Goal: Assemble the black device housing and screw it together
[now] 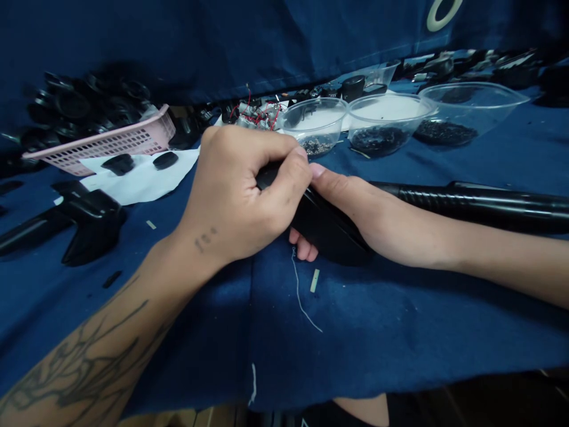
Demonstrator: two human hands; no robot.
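Observation:
A glossy black plastic housing (329, 231) is between my two hands, just above the blue cloth. My left hand (249, 184) is closed over its far end, with thumb and index finger pressed together on top; anything small between them is hidden. From the right, my right hand (351, 201) wraps the same housing, its thumb on the upper side near the left fingertips and other fingers showing beneath. Behind my right forearm lies a long black cylindrical tool (444, 198) with a ribbed section.
Clear plastic bowls hold screws (316, 146) and small black parts (377, 139). A pink basket (146, 133) of black parts stands left, near white paper (146, 185) and another black housing (89, 222). Motors with red wires (262, 112) lie behind. A loose thread (299, 290) lies in front.

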